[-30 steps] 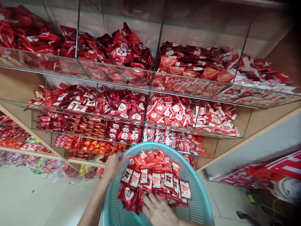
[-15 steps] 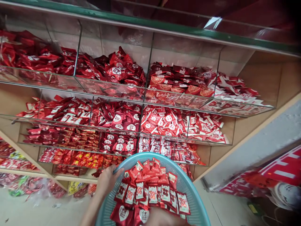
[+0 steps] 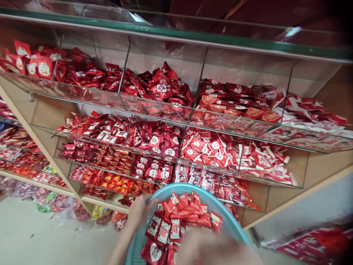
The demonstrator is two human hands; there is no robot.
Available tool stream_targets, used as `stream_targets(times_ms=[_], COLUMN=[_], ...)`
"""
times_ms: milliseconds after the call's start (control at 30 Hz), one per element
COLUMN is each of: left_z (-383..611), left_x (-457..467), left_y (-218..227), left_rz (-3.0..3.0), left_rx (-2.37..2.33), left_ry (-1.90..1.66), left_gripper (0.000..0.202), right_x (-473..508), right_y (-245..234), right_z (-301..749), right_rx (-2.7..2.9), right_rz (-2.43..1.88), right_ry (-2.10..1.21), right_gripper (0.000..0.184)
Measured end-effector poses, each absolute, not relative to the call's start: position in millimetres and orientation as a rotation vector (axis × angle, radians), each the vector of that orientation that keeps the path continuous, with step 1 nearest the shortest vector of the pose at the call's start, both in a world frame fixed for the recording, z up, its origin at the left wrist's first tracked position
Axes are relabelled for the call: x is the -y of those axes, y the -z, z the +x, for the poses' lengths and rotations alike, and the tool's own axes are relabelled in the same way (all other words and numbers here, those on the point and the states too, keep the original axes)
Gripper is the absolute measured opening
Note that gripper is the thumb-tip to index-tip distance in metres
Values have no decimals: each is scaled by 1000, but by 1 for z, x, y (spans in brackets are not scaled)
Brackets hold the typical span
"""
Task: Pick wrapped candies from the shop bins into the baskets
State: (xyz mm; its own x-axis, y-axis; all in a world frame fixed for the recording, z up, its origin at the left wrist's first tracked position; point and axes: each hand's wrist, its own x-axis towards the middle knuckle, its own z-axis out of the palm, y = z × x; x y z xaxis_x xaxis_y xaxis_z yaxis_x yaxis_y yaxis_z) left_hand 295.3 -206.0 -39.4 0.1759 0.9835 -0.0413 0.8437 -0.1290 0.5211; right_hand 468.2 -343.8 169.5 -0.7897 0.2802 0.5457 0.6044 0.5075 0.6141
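We see the L hand (image 3: 140,211) clamped on the rim of a mesh basket (image 3: 182,188), fingers over the edge, so that grip is closed on the basket. The R hand (image 3: 211,248) is a blur above the pile, clearly in motion; we can't tell if its grip is open or closed. The red sachets (image 3: 182,217) lie heaped in the basket, partly hidden by the R hand. Behind, glass bins (image 3: 154,106) on wood shelves (image 3: 46,134) hold lots more, w/ the floor (image 3: 33,228) at lower left.
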Motion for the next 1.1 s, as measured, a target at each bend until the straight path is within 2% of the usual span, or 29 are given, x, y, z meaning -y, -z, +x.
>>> stream_targets(times_ms=[67, 167, 400, 500, 600, 667, 900, 1000, 1100], left_z=[295, 295, 295, 295, 295, 295, 297, 298, 298], left_x=[206, 206, 206, 205, 204, 204, 205, 205, 204], left_y=[42, 44, 39, 39, 41, 41, 32, 30, 31], left_rz=[2020, 1998, 2012, 2018, 2030, 2039, 2074, 2093, 2103], left_rx=[-1703, -1745, -1767, -1764, -1753, -1749, -1756, -1775, -1772], left_ry=[-470, -448, -418, -416, -429, -429, -365, -329, -320], left_gripper=[31, 33, 33, 32, 34, 34, 36, 38, 38], right_x=[292, 214, 139, 130, 122, 123, 154, 171, 198], right_y=[-172, -170, -191, -196, -194, -191, -189, -190, -185], right_z=[470, 474, 465, 458, 457, 459, 464, 464, 470], right_rx=[2457, 2448, 2673, 2775, 2820, 2806, 2612, 2510, 2298], right_rz=[-876, -1136, -1789, -1877, -1919, -1900, -1726, -1626, -1463], right_ry=[762, 223, 93, -30, -3, 78, 357, 347, 187], right_gripper=[31, 32, 50, 57, 59, 56, 27, 26, 24])
